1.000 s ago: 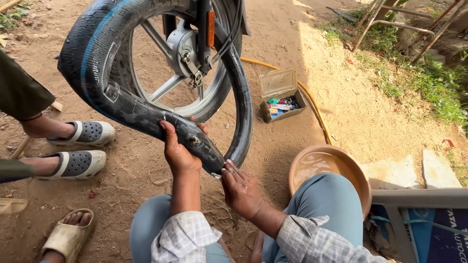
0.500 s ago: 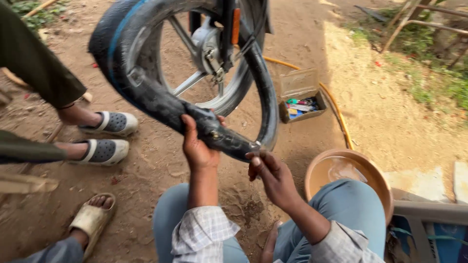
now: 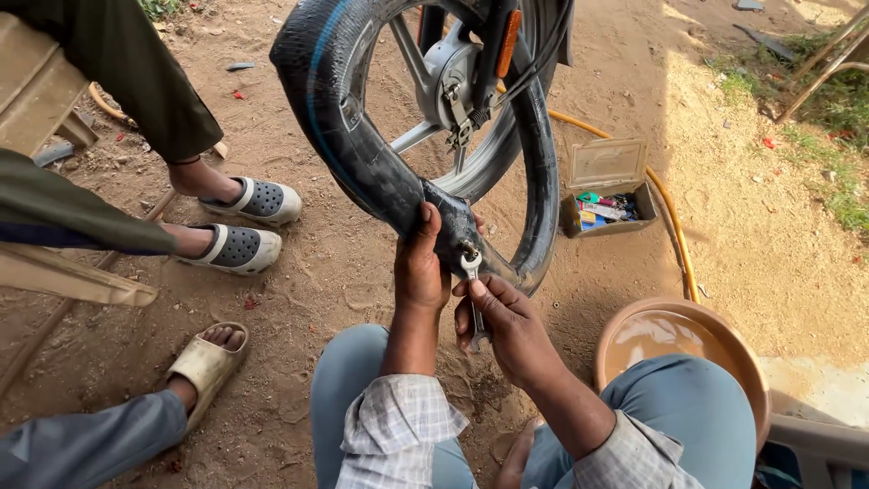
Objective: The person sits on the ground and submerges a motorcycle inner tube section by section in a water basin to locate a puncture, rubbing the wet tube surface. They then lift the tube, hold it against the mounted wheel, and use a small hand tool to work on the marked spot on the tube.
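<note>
A black inner tube (image 3: 348,136) with a blue stripe hangs over a motorcycle wheel rim (image 3: 507,154). My left hand (image 3: 422,263) grips the tube at its lowest part, thumb on top. My right hand (image 3: 502,319) holds a small silver spanner (image 3: 472,288), whose open head sits on the valve at the tube's underside. My knees in blue trousers frame the bottom of the view.
A brown basin of water (image 3: 674,340) stands by my right knee. An open box of small parts (image 3: 606,204) and an orange hose (image 3: 670,217) lie on the dirt behind the wheel. Other people's feet in sandals (image 3: 240,246) (image 3: 206,362) are at the left.
The view has shifted, so the wheel sits further right. My right hand, empty before, now holds a spanner set on the valve. My left hand keeps its grip on the tube.
</note>
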